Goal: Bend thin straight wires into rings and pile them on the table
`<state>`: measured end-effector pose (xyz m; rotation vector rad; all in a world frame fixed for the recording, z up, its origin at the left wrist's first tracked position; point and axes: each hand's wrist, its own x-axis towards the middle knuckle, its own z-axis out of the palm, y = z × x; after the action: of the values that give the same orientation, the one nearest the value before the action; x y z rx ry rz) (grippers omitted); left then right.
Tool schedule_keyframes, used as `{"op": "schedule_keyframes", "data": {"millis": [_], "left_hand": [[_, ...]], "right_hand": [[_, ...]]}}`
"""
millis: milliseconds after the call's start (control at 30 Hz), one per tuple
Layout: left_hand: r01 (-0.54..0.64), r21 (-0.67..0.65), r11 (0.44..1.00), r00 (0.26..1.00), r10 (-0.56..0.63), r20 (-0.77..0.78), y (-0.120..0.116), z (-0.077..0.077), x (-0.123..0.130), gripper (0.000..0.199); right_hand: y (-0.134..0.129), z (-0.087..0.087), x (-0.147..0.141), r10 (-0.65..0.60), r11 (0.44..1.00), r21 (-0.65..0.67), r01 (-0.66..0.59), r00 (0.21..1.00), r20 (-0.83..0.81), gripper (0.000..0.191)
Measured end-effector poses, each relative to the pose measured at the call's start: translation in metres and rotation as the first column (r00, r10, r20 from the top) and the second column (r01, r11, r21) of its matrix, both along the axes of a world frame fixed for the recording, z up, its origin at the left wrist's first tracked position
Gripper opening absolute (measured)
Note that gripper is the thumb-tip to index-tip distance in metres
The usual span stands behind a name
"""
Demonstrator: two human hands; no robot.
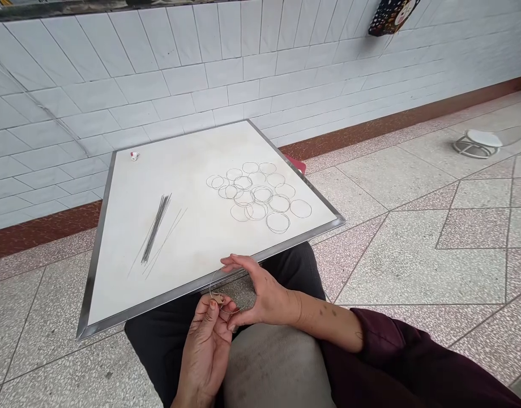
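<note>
My left hand [207,343], palm up beyond the table's front edge, pinches a thin wire ring [211,283] and a small brown piece [218,298] between thumb and fingers. Curved around the right side of that ring is my right hand [264,292], its thumb and fingers wide apart, with fingertips near the wire. Several thin wire rings [300,209] lie spread and overlapping on the right half of the white table. A bundle of straight wires [155,229] rests on the left half, with a few loose ones beside it.
The white table [192,164] has a grey metal rim and stands against a tiled wall [188,79]. A small red and white object [134,156] sits near its far left corner. On the floor at the right is a white stool [479,141]. A dark patterned bag [390,17] hangs above.
</note>
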<state>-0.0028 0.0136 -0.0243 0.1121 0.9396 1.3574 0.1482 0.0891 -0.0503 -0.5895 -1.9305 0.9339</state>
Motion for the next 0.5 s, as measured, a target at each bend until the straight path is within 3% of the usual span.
{"op": "schedule_keyframes", "data": {"millis": [500], "left_hand": [[-0.029, 0.006, 1.0, 0.999, 0.029, -0.014, 0.001, -0.002, 0.002, 0.019]], "right_hand": [[-0.008, -0.013, -0.008, -0.095, 0.994, -0.05, 0.093, 0.995, -0.042, 0.121]]}}
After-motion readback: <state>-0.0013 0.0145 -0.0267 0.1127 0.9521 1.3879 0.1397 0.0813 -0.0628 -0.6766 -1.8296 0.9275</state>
